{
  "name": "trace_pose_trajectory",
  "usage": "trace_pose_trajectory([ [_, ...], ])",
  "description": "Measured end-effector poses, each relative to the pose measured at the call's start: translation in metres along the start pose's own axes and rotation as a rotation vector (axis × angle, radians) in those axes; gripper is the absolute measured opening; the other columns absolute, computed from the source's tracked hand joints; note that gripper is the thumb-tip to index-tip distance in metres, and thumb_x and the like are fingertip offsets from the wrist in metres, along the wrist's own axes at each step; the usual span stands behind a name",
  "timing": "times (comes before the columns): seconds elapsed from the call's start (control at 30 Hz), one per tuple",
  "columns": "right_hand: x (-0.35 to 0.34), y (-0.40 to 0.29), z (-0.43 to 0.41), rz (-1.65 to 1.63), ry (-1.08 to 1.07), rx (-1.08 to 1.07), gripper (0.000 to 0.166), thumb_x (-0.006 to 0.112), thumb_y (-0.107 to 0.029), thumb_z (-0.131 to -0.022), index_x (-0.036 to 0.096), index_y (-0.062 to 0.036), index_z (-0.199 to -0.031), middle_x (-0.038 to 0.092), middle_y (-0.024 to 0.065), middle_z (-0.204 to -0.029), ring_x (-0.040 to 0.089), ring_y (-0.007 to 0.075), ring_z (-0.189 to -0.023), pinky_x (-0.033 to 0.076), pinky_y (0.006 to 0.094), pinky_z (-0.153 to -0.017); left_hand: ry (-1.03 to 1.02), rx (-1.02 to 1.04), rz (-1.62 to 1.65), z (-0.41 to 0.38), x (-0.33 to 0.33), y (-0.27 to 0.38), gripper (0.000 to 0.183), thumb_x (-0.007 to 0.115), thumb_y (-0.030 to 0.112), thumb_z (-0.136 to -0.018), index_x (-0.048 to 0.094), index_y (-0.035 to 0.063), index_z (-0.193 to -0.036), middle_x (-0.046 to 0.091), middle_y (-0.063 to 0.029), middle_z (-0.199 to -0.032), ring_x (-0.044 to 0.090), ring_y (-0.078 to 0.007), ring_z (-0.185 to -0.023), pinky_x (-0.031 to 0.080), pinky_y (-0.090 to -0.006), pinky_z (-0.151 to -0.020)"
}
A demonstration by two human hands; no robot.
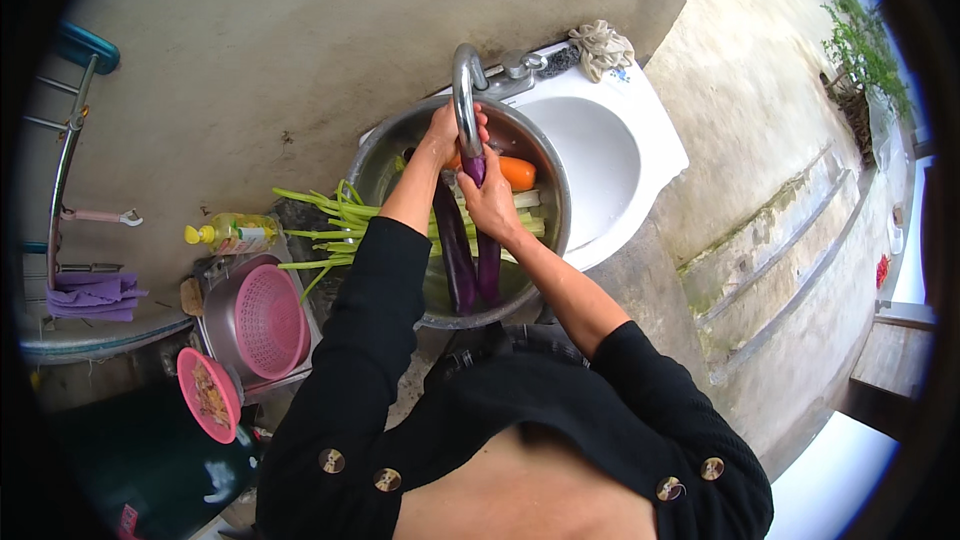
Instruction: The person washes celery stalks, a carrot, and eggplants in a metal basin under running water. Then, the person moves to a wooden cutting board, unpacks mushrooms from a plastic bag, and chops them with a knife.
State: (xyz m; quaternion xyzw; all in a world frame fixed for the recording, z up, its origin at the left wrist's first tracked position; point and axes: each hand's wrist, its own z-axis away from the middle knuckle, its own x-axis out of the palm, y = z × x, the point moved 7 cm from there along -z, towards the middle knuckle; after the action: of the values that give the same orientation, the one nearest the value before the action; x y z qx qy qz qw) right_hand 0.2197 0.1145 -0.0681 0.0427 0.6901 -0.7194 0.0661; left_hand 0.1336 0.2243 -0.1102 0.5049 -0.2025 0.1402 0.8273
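Note:
A large metal basin [354, 165] rests over the left part of a white ceramic sink [660, 157]. My right hand [491, 199] is closed around a long purple eggplant [489, 270] below the curved metal faucet [465, 97]. Behind the faucet spout, my left hand [448, 127] is at the upper end of the same eggplant; the spout partly hides its fingers. A second eggplant [454, 259] lies beside the held one. An orange carrot [517, 173] is in the basin, right of my hands. Green celery stalks [330, 235] stick out over the basin's left rim.
A yellow dish soap bottle [244, 233], a pink colander [271, 321] and a pink bowl with scraps [208, 395] stand at the left. A cloth [602, 49] and dark scrubber [559, 61] lie on the sink's back edge. A purple cloth [94, 295] hangs far left.

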Motion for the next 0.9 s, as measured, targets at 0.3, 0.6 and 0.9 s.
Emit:
trace_pose_trajectory([
  [0.3,0.011,0.024,-0.022,-0.024,-0.256,0.272,0.021,0.063,-0.012,-0.070,0.058,0.0006,-0.086,0.057,0.0072,-0.065,0.055,0.0145,-0.052,0.043,0.0293,-0.049,0.232,0.098,0.047,0.023,-0.010,0.017,0.032,0.049,0.043,-0.090,0.050,0.0129,-0.078,0.043,0.0040,-0.056,0.043,-0.0089,-0.048,0.039,-0.0256,-0.047],
  [0.6,-0.019,0.045,-0.046,0.207,-0.518,0.119,0.040,0.069,-0.019,-0.072,0.055,-0.0070,-0.108,0.058,0.0071,-0.068,0.061,0.0198,-0.062,0.047,0.0307,-0.059,0.184,0.421,0.450,0.051,-0.059,0.115,0.035,0.042,0.041,-0.090,0.044,0.0105,-0.074,0.043,0.0005,-0.062,0.043,-0.0133,-0.057,0.041,-0.0282,-0.061],
  [0.9,0.009,-0.032,-0.057,0.611,-0.518,-0.148,0.053,0.062,-0.055,-0.073,0.063,-0.0076,-0.096,0.064,0.0190,-0.092,0.060,0.0351,-0.088,0.047,0.0416,-0.078,0.599,0.743,0.460,0.149,-0.142,0.144,0.021,0.046,0.011,-0.091,0.048,0.0070,-0.111,0.033,0.0051,-0.062,0.035,-0.0071,-0.053,0.038,-0.0263,-0.055],
])
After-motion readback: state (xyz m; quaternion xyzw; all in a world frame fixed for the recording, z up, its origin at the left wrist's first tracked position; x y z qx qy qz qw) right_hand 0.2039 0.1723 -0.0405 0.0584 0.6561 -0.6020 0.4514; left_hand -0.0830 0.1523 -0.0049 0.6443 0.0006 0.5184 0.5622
